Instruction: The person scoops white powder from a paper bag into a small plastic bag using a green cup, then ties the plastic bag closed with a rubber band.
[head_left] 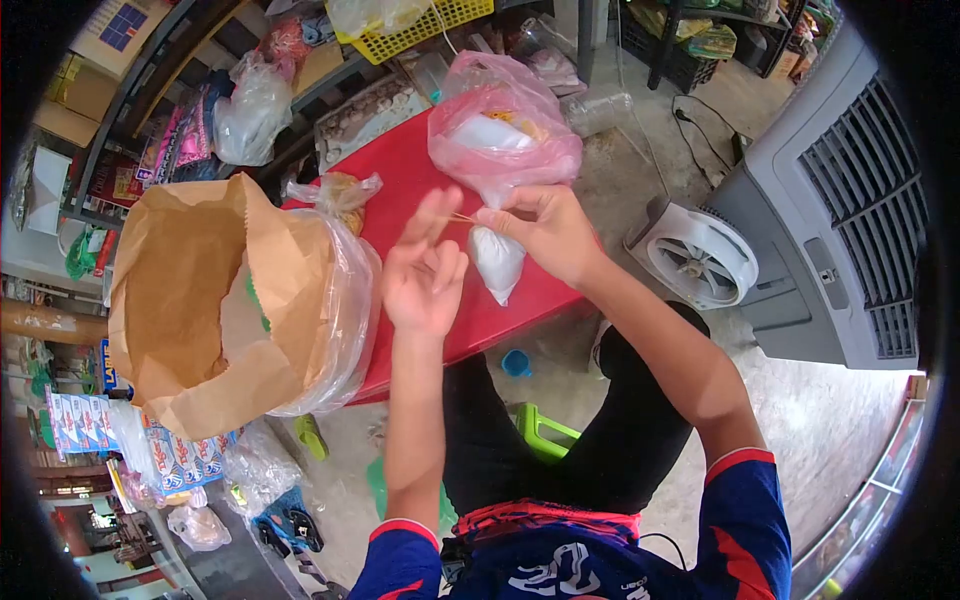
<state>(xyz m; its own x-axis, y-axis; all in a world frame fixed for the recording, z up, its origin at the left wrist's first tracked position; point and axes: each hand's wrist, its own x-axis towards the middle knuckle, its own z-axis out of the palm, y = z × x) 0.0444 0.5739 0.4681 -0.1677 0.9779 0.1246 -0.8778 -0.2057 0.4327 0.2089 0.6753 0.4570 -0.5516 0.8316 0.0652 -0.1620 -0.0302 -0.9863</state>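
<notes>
My right hand (545, 228) pinches the gathered neck of a small clear plastic bag (497, 262) filled with something white, which hangs over the red table. A thin tan rubber band (461, 217) stretches from the fingers of my left hand (427, 268) to the bag's neck. The left fingers are partly curled and blurred by motion, with the band hooked on them. Behind my right hand lies an open pink plastic bag (505, 130) with white stuff and a yellow-orange item inside. A tied clear bag of brownish contents (345, 195) lies beyond my left hand.
A large open brown paper sack (285, 260) in clear plastic stands left on the red table (400, 150). To the right are a grey air cooler (800, 250) and a white round fan (697, 258). A blue cup (516, 363) and a green stool (545, 432) are below.
</notes>
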